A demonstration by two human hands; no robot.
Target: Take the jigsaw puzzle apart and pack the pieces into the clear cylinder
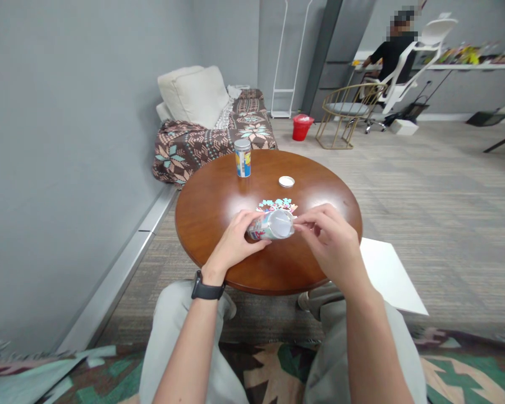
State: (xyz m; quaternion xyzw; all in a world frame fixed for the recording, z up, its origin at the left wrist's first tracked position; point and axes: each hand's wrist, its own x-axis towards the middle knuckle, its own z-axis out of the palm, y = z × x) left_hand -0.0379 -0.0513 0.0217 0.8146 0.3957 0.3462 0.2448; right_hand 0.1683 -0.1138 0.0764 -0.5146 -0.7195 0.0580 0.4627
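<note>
On the round table (210, 196), beside the puzzle pieces (280, 202), a tilted can (261, 227) is best steadied by the left hand (235, 238), fingers wrapped partway around it, while the right hand (331, 238), fingers nearly together at the open mouth, their hold unclear, should work gently.

The left hand (234, 238) grips a tipped can (264, 227); right hand (334, 241) at its mouth; puzzle pieces (283, 202) beyond.

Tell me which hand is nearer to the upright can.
Left. The left hand, gripping the held can, is in front of the upright can; the right hand, at the held can's rim, is farther off, to the right.
</note>
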